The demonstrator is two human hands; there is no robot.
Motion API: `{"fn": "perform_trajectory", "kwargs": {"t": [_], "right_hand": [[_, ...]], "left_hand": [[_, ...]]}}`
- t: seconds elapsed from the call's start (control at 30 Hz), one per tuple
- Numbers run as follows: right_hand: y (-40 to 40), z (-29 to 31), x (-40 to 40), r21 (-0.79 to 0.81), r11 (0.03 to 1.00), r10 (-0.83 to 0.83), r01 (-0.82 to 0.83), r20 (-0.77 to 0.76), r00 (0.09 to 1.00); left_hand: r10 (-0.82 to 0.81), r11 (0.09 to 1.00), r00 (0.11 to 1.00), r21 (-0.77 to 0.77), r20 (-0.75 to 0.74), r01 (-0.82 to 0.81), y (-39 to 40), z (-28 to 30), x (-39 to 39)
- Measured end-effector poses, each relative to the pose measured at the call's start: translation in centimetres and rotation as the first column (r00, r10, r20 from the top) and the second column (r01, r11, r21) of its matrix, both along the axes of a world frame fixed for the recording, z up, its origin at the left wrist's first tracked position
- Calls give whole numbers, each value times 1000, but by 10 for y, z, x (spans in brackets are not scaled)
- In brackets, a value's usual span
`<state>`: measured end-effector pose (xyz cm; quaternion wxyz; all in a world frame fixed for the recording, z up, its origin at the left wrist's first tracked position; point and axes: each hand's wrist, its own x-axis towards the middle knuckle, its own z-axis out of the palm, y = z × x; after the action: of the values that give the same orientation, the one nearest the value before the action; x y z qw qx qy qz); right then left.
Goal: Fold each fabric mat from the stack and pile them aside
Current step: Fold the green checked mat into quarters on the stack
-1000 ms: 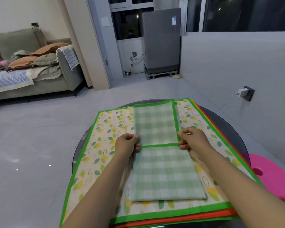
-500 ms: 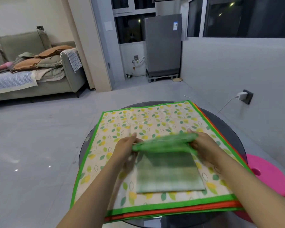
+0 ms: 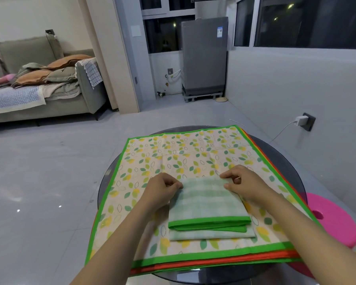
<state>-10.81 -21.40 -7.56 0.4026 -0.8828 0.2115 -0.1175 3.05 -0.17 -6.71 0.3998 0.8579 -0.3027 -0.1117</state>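
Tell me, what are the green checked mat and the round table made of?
The green checked mat looks like soft woven cloth, matte: it lies folded flat in layers, with a stitched green border. The round table seems to be dark glass, glossy: its top is smooth, with a shiny edge and faint reflections. Tinted plastic is possible.

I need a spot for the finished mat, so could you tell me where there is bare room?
Free: the leaf-print mat beyond both hands, and its strip left of the left hand. Crowded: the middle, where the right hand and left hand grip the folded checked mat.
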Motion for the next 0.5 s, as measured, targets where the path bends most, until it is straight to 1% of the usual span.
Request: {"fn": "perform_trajectory", "kwargs": {"t": [0.07,0.1,0.13,0.17,0.2,0.23,0.27,0.3,0.37,0.43,0.5], "right_hand": [[4,3,1,-130,991,30,-39,-67,997],[6,4,2,-217,974,33,-58,-117,993],[9,4,3,-328,941,22,-77,-167,986],[13,5,5,-439,894,1,-89,-196,981],[17,5,7,-518,851,-15,-90,-195,981],[22,6,10,-551,830,-11,-88,-174,985],[28,6,12,-541,836,10,-94,-155,988],[34,5,15,-504,858,34,-105,-148,988],[45,-3,18,-449,883,48,-135,-200,979],[53,-14,18,-485,860,22,-159,-277,961],[56,-23,17,-523,836,-4,-165,-307,952]], "left_hand": [[-3,999,998,42,57,0,-3,0,-2],[-11,995,991,98,130,-2,-5,0,-4],[-31,983,967,181,254,-17,-8,-2,-6],[-66,964,915,262,397,-44,-12,-3,-10],[-105,949,854,309,509,-67,-17,-6,-14],[-135,945,820,321,557,-62,-22,-8,-19],[-171,943,825,332,538,-21,-27,-10,-23],[-214,938,851,344,479,42,-32,-12,-27],[-304,901,880,409,364,142,-41,-20,-32],[-356,856,868,494,346,154,-43,-29,-34],[-367,837,859,529,358,138,-42,-36,-34]]}}
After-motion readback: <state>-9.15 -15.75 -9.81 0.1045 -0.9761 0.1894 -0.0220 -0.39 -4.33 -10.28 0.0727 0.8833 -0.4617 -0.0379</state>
